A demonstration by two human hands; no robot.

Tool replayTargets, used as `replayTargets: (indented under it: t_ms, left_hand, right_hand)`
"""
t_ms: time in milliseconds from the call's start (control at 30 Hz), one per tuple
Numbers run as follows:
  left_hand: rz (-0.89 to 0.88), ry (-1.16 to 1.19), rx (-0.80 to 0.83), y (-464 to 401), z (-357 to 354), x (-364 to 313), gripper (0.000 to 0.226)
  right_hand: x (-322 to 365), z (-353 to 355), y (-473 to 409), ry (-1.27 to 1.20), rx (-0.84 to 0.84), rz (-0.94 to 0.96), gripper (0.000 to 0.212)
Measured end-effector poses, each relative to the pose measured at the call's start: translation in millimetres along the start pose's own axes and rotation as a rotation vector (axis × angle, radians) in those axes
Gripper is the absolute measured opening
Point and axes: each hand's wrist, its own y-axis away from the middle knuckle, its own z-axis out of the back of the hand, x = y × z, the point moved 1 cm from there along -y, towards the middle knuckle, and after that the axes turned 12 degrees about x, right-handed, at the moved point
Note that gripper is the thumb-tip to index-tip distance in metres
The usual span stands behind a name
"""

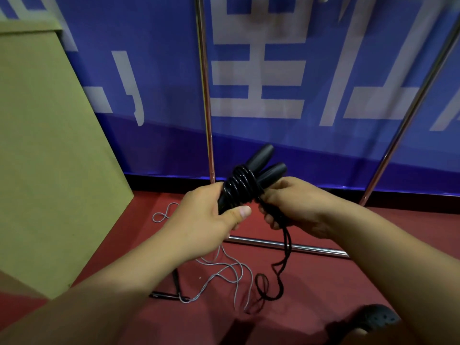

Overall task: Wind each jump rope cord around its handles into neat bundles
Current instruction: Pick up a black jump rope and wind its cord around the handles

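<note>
A blue banner [273,70] printed with large white characters is seen across the back of the view, reaching down nearly to the floor. Two shiny metal poles [205,90] stand in front of it, one upright and the other slanted at the right, and a horizontal metal bar [298,246] is laid low across the dark red floor [311,282]. At the left, a tall yellowish-green panel [49,145] is set against the banner. The lighting is dim and even.

The wound handles [251,175] sit between both hands, above the grey rope [224,270] on the floor [311,282].
</note>
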Motion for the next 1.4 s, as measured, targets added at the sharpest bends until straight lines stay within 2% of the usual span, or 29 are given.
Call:
replayTargets:
  t_ms: [167,400,567,667,800,967,1133,1233,1400]
  left_hand:
    - [0.051,0.019,-0.049,-2.1,3.3,5.0,0.008]
    - [0.134,0.008,-0.124,-5.1,8.6,9.9,0.010]
    - [0.199,-0.004,-0.151,-7.1,12.5,17.2,0.012]
    - [0.239,0.009,-0.180,-7.6,18.1,22.0,0.014]
    - [0.292,0.021,-0.193,-7.4,23.0,30.9,0.016]
    - [0.330,0.012,-0.150,-8.6,21.0,35.8,0.016]
    - [0.355,0.026,-0.104,-10.0,17.4,32.8,0.015]
    - [0.376,0.018,-0.058,-11.2,14.1,32.5,0.014]
    - [0.445,0.110,0.115,-9.4,7.1,31.7,0.014]
  right_hand:
    - [-1.5,-1.8,-2.0,0.003,-0.014,-0.012,0.025]
    - [5.8,4.9,3.3,0.028,-0.023,0.048,0.024]
    - [4.3,2.4,9.5,0.128,0.018,-0.028,0.021]
    - [2.4,1.9,10.9,0.108,0.035,-0.048,0.023]
    - [3.4,4.4,14.7,0.172,-0.010,-0.032,0.020]
    - [4.6,6.7,16.4,0.202,-0.130,0.008,0.019]
    - [2.3,6.9,13.2,0.161,-0.224,0.070,0.028]
    - [3.5,4.0,13.4,0.169,-0.236,0.129,0.026]
    - [3.1,2.0,14.2,0.189,-0.190,0.185,0.023]
